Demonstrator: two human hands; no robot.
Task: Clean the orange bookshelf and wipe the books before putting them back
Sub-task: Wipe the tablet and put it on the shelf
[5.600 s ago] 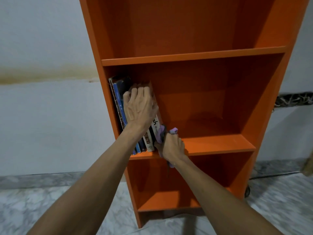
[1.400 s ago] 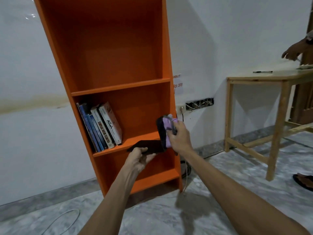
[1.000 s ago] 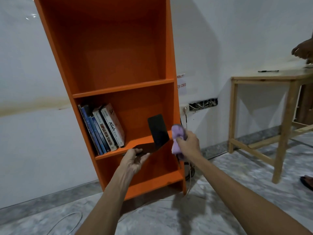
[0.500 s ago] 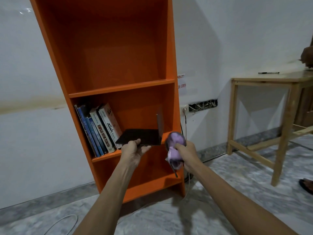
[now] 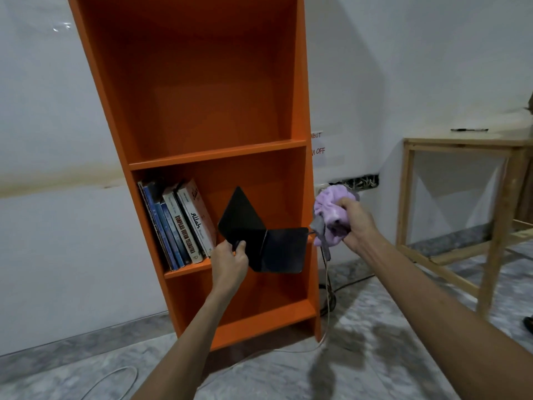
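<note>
Left hand (image 5: 229, 262): gripped black folded cover (image 5: 268, 243) before the middle shelf (image 5: 187, 269); book or bookend unclear
Right hand (image 5: 356, 223): clenched round purple cloth (image 5: 331, 209), fingertips hidden
Books (image 5: 178, 223): leaned at that shelf's left
Orange bookshelf (image 5: 202, 82): top cut off

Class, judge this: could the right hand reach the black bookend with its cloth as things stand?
Probably yes: the right hand and cloth sit just beside the bookend with nothing between; the left hand holds it.

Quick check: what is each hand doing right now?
Left hand: closed, gripping the black bookend.
Right hand: closed, gripping the purple cloth.
</note>
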